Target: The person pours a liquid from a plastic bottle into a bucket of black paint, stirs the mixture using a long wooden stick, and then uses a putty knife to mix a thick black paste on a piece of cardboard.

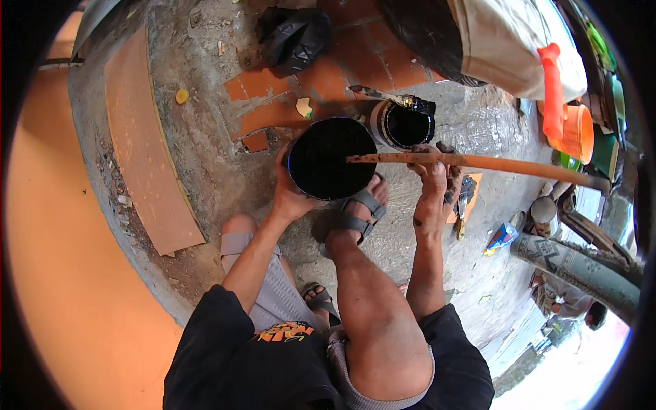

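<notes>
My left hand (290, 191) grips the near left rim of a round can of black liquid (328, 157) that stands on the concrete ground. My right hand (434, 179), smeared with black, is closed around a long wooden stick (492, 162) that lies across the can, its tip over the black surface. Just behind it stands a smaller open can of black paint (404, 125) with a stained brush or blade (383, 94) resting on its rim. My sandalled foot (359, 212) is pressed against the big can's near side.
A plywood board (140, 143) lies at the left on rough concrete. A black plastic bag (295, 35) sits on red tiles behind. An orange bucket (577, 133), a scraper (463, 205) on orange card, a blue packet (502, 236) and a patterned pipe (581, 266) are at the right.
</notes>
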A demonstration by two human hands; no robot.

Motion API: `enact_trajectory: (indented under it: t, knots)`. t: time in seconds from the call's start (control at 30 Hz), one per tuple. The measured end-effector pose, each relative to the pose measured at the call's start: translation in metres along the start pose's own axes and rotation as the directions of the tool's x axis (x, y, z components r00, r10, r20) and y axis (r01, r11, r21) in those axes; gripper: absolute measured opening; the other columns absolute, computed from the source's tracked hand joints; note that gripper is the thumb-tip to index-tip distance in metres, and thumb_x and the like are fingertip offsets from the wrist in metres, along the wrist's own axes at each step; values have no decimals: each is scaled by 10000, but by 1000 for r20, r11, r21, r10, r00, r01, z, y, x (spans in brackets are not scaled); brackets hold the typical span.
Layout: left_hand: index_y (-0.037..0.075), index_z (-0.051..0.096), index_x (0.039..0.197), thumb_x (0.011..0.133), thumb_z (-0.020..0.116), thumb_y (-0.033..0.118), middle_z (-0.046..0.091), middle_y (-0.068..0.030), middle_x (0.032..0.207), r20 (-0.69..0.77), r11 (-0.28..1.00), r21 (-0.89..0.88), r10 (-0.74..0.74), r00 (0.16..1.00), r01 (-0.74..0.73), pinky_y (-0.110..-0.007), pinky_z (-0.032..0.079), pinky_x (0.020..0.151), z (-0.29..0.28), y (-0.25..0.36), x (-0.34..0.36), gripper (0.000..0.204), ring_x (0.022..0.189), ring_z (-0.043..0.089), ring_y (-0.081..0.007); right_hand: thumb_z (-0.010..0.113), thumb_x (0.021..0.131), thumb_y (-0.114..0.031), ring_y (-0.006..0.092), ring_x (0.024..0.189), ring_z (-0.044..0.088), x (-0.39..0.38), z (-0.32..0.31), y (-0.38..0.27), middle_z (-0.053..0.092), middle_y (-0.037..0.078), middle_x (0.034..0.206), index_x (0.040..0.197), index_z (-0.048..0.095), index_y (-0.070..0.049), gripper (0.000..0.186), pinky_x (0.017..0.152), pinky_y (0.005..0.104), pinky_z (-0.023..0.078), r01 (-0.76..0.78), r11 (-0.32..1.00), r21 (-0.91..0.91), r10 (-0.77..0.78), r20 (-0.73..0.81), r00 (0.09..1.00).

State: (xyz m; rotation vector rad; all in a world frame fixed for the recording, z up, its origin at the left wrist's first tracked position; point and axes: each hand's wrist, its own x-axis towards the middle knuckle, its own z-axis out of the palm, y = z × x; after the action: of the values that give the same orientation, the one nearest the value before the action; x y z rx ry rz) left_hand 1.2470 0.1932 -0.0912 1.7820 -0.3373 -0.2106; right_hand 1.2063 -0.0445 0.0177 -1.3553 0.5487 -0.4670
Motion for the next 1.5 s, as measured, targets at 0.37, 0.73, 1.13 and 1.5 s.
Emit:
enact_trajectory:
  t: [0.37,0.73,1.13,1.5]
  knots:
    - [39,454,1297,777,698,-10,612,-129,1164,-101,947,304,-74,992,102,-338,492,877,-63,91,56,576,1048,618,-214,495,1008,-272,208,838,653,-46,-110,16,634,133,968,1210,492,23,357,788,326,520,-302,952,-47,285,-220,933]
    - [80,586,1236,915,620,320,579,-114,1261,571,495,781,-318,757,-380,-500,308,978,39,106,216,403,1257,458,-292,501,1012,-227,159,765,635,-76,-177,43,626,93,898,1147,530,6,271,708,281,485,-336,924,-181,268,-318,909]
    - [45,501,885,986,511,287,553,-161,785,636,569,726,-343,691,-386,-438,300,770,32,145,205,263,817,530,-358,500,1005,-253,154,753,632,-83,-211,63,633,85,888,1100,548,0,275,696,287,476,-414,877,-244,324,-336,884]
    - [20,565,955,992,493,319,597,-215,855,548,629,688,-124,827,-362,-459,384,780,-8,174,155,309,830,552,-415,535,981,-149,138,807,600,-82,-256,52,636,81,869,1066,569,32,203,756,284,478,-275,788,-551,100,-326,940]
